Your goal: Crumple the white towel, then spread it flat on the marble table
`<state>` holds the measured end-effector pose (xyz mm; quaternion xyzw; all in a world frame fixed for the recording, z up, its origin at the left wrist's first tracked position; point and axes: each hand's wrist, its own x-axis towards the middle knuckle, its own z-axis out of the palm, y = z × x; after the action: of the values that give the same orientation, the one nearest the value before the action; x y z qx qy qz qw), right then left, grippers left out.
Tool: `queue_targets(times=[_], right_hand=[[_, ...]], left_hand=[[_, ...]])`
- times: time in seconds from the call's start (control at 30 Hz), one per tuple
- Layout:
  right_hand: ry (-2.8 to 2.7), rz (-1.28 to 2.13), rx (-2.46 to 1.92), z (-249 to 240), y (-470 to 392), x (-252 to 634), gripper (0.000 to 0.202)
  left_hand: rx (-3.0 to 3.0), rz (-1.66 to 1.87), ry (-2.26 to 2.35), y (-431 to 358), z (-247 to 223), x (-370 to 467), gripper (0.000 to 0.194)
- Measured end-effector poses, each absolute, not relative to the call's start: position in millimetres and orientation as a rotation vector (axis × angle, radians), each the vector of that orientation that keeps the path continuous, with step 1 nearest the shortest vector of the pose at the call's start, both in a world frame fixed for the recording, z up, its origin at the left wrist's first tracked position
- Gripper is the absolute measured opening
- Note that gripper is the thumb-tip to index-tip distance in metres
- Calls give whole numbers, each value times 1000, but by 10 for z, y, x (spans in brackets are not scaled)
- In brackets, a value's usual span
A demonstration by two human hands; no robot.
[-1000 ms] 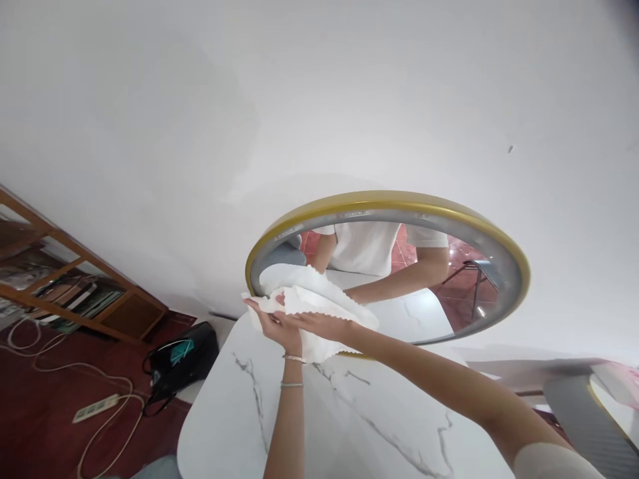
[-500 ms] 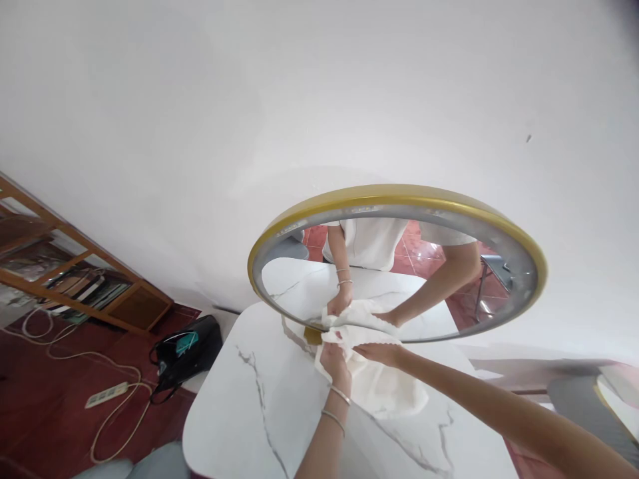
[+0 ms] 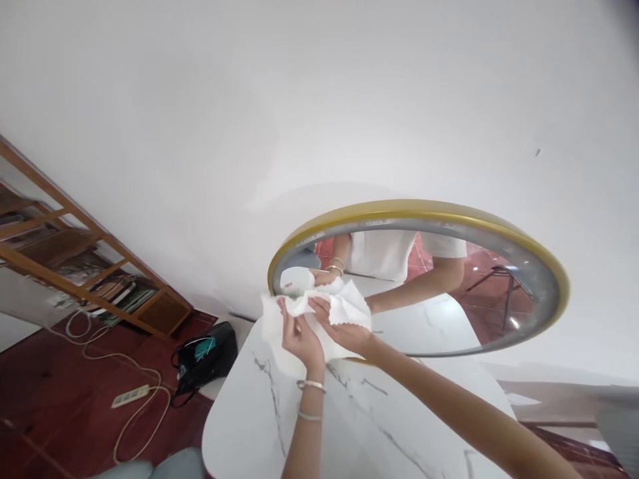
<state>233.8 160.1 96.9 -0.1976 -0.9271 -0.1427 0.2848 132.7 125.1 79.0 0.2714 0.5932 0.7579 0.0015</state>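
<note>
An oval-looking mirror [image 3: 424,319] with a gold rim stands on a white marbled table [image 3: 239,406], against the wall. A white cloth [image 3: 279,342] hangs from both hands at the mirror's lower left edge. My left hand [image 3: 301,336], with two bracelets on its wrist, pinches the cloth near its left part. To its right, my right hand [image 3: 344,326] has its fingers on the cloth, which is bunched between the two hands. The mirror glass reflects both arms, the cloth and a white shirt.
At the left, a wooden shelf [image 3: 150,309] holds papers and books. A black bag [image 3: 210,359], a power strip [image 3: 130,396] and its cable lie on the red floor. Grey seats show at the bottom left edge.
Both hands have moved left and up with the cloth, from the mirror's bottom edge to its lower left edge. The view has shifted slightly, so the mirror appears further right and lower.
</note>
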Motion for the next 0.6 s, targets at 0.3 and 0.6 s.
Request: queue_targets(times=[0.3, 0.6], right_hand=[[-1778, -819, -793, 1943, 1723, 2309, 42], [-1519, -797, -1023, 1965, 1634, 3212, 62]], left_hand=[[2152, 2463, 1513, 1732, 2327, 1345, 39], [2741, 1895, 1163, 1688, 2687, 2200, 41]])
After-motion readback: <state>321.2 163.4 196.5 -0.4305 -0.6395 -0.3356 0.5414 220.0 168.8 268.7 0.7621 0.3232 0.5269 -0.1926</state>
